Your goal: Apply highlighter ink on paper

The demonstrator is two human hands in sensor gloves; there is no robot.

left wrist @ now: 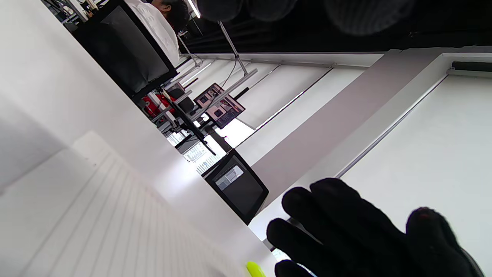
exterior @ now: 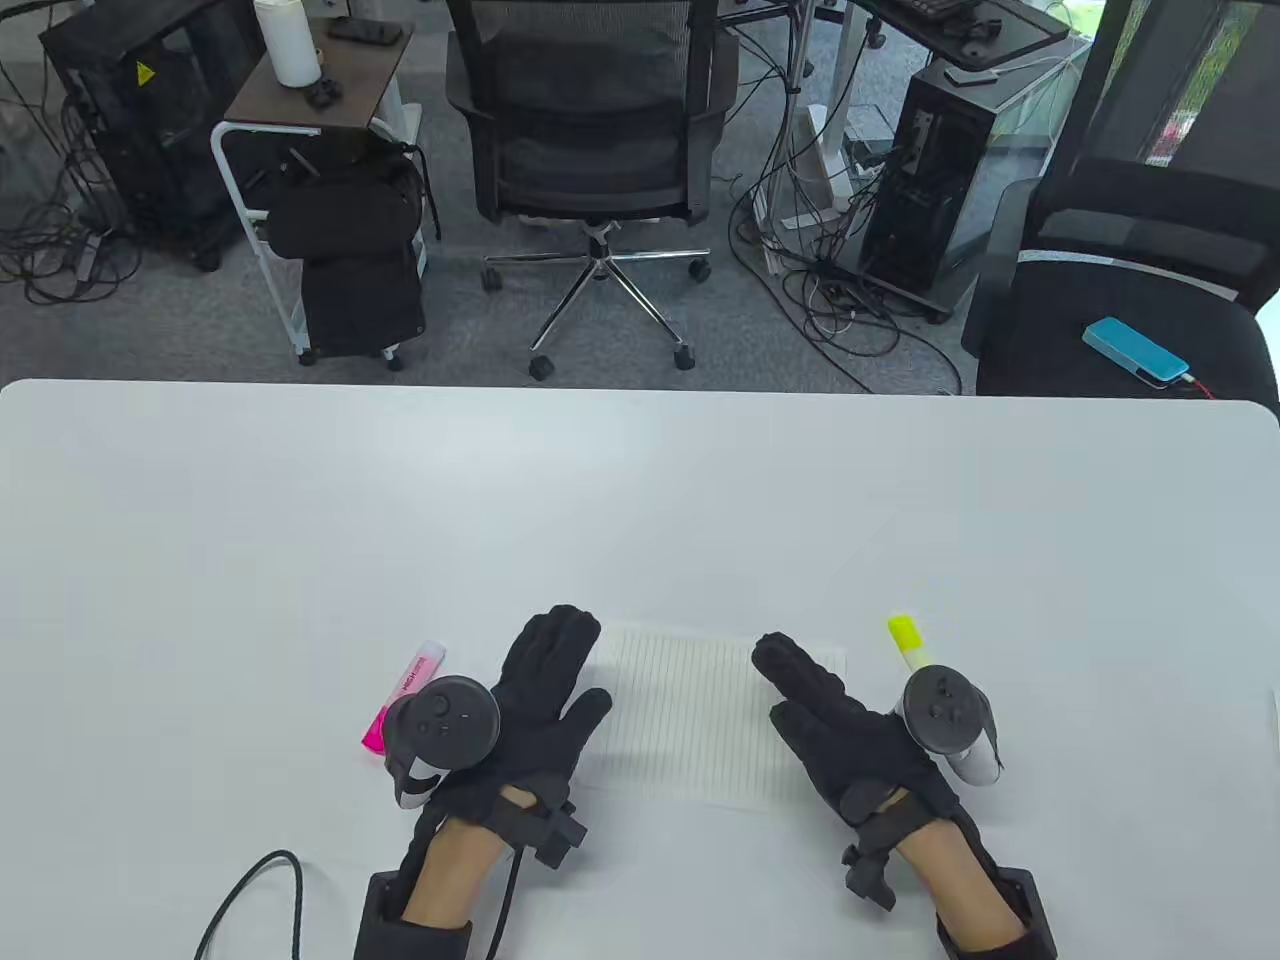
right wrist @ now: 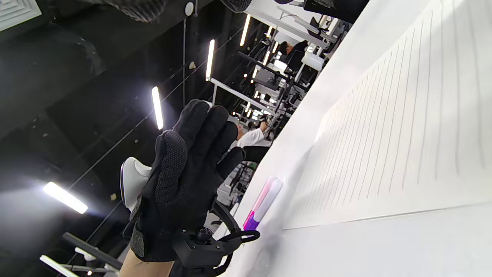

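A lined sheet of paper (exterior: pixel 690 720) lies on the white table (exterior: pixel 640 500) between my hands. A pink highlighter (exterior: pixel 402 695) lies left of my left hand (exterior: pixel 545 690). A yellow highlighter (exterior: pixel 908 642) lies right of my right hand (exterior: pixel 815 705). Both hands are open, fingers extended, and hold nothing. The left hand's fingers are over the paper's left edge, the right hand's over its right edge. The right wrist view shows the paper (right wrist: pixel 403 134), the pink highlighter (right wrist: pixel 263 202) and my left hand (right wrist: pixel 184 173). The left wrist view shows the paper (left wrist: pixel 96 223) and the yellow highlighter's tip (left wrist: pixel 254 269).
A black cable (exterior: pixel 250 890) loops on the table at the front left. Beyond the table's far edge are an office chair (exterior: pixel 595 130), a small cart (exterior: pixel 320 200) and computer towers on the floor.
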